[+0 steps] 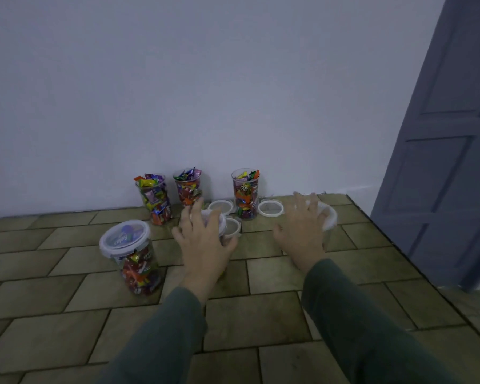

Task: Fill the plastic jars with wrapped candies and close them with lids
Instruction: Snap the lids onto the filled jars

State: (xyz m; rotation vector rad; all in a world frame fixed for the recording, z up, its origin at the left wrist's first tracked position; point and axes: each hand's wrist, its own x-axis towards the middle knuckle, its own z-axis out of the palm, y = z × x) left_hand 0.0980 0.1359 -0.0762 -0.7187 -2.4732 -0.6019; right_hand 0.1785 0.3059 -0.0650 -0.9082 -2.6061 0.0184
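Multicoloured candies (157, 199) in clear jars (245, 196); white lids (270, 207); olive brick-pattern floor (275, 270); grey-blue door (444, 151); green sleeves (352, 314).

A floor (288, 273) of rectangular tiles fills the lower part of the view, its tiles a mottled olive-brown with dark grout lines, laid in staggered rows that run at a slant toward the right. Behind it rises a plain pale wall (205, 92), smooth and bare, meeting the floor along a straight line. At the right edge stands a grey-blue panelled door (441, 162), leaning in the picture because of the wide lens, with recessed rectangular panels set one above another. Its lower edge comes down to the floor at the right.
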